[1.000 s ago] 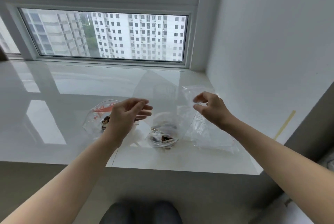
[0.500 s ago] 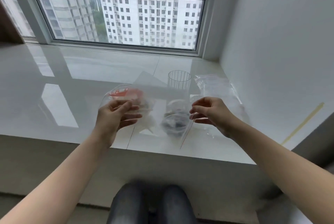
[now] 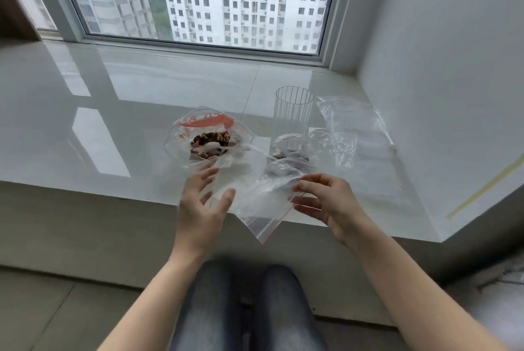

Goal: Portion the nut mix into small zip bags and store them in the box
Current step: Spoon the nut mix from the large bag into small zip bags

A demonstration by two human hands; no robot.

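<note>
Right hand (image 3: 326,203) seemingly pinches the small zip bag (image 3: 263,200); left hand (image 3: 202,203) spread; limp film could slip

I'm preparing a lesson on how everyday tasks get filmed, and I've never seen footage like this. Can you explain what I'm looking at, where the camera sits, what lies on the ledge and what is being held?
There is no machine here: a person works with bare hands, and the single camera is worn on the head, looking forward and down. That is why you see both forearms and the knees below.

The surface is a glossy white window ledge. On it lie an open bag of nut mix, a ribbed clear glass cup and a pile of empty zip bags.

The right hand pinches the edge of a small empty zip bag, held above the ledge's front edge. The left hand has spread fingers at the bag's other side; whether it touches the bag is unclear.
</note>
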